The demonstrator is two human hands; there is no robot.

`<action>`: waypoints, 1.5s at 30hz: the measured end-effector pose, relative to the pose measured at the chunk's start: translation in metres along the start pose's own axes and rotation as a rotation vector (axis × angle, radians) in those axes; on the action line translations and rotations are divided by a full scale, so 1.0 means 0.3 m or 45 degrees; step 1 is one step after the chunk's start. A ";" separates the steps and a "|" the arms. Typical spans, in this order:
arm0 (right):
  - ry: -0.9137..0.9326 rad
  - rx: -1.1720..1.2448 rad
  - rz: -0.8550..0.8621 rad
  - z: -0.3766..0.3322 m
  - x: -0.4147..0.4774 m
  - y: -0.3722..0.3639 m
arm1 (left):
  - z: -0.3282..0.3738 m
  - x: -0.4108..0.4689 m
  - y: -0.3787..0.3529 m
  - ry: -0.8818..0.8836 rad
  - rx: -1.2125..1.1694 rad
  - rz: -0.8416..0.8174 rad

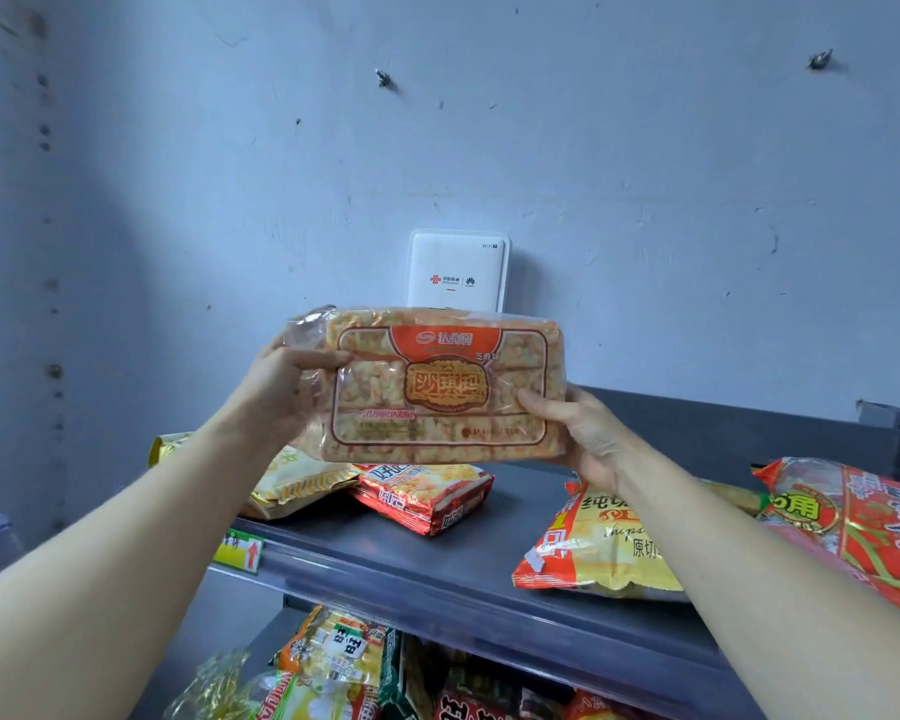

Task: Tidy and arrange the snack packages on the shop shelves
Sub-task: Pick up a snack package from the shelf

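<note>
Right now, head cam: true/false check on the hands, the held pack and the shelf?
1. The left hand and the right hand both grip the clear, orange-labelled snack package. True.
2. That package lies flat on a shelf. False: it is held up above the grey metal shelf.
3. A white plastic box sits against the wall behind the package. True.
4. A red bag is in the right hand. False: the red foil snack bag lies on the shelf, below the package.
</note>
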State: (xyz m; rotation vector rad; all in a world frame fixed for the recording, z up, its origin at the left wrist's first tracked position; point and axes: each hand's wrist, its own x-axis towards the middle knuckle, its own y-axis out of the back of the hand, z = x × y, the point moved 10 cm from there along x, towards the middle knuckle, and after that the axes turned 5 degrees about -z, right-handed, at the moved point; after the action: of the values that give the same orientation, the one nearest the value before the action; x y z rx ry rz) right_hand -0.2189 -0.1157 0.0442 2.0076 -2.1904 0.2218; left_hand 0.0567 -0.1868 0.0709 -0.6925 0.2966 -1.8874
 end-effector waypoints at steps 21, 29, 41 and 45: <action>0.282 0.038 0.652 -0.176 -0.307 0.330 | -0.230 -0.035 -0.294 0.184 0.536 -0.142; 0.302 0.003 0.920 -0.266 -0.594 0.592 | -0.374 -0.086 -0.615 0.177 0.509 -0.246; 0.219 -0.052 1.076 -0.349 -0.982 0.998 | -0.613 -0.275 -1.099 0.286 0.499 -0.397; 0.195 -0.031 1.087 -0.353 -1.086 1.121 | -0.686 -0.340 -1.241 0.302 0.505 -0.400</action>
State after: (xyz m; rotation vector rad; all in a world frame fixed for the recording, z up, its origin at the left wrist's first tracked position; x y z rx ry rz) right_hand -0.5242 0.2533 0.0765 0.8834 -2.7636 0.4182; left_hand -0.3189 0.0373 0.0593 -0.2555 -0.0466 -2.2464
